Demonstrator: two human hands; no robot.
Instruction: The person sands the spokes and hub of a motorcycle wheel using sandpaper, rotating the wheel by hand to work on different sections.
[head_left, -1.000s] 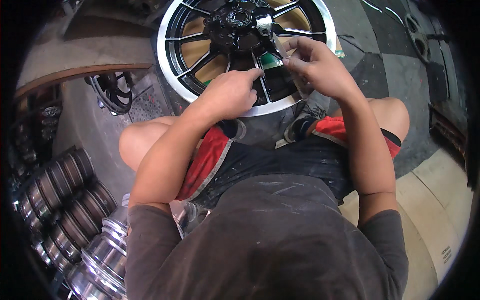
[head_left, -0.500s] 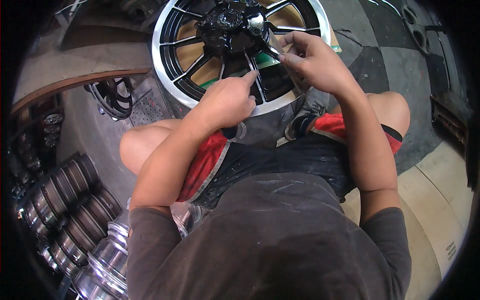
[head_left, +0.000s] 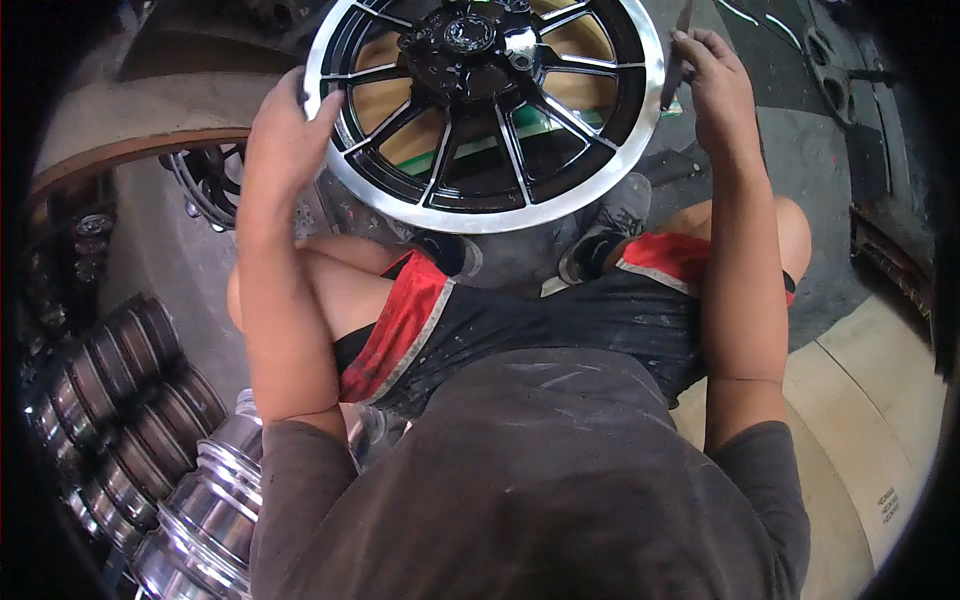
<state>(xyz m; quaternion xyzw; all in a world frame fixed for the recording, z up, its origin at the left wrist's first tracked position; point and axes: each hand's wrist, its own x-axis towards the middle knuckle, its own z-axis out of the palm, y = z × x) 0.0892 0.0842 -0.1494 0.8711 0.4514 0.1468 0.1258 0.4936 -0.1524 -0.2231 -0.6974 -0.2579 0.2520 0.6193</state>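
Note:
A black alloy wheel [head_left: 455, 213] with bright machined spoke edges and a silver rim lies flat in front of me. My left hand [head_left: 290, 130] is at its left edge, thumb over the rim and fingers round the outer side. Off the right edge of the wheel, my right hand [head_left: 715, 80] pinches a thin dark strip [head_left: 675, 85]. Whether the strip is a blade or folded abrasive sheet I cannot tell. The strip hangs beside the rim, apart from the spokes.
Cardboard with a green band [head_left: 540, 125] shows beneath the wheel. My shoes [head_left: 620, 215] are close to its near edge. Stacked rims [head_left: 110, 380] and polished silver rims [head_left: 215, 490] stand at the lower left. Another dark wheel [head_left: 205, 185] sits at left; cardboard sheets [head_left: 850, 420] lie at right.
My left hand has left the spokes for the wheel's left rim. My right hand has drawn the strip away from the spoke, out past the right rim. The wheel looks slightly turned.

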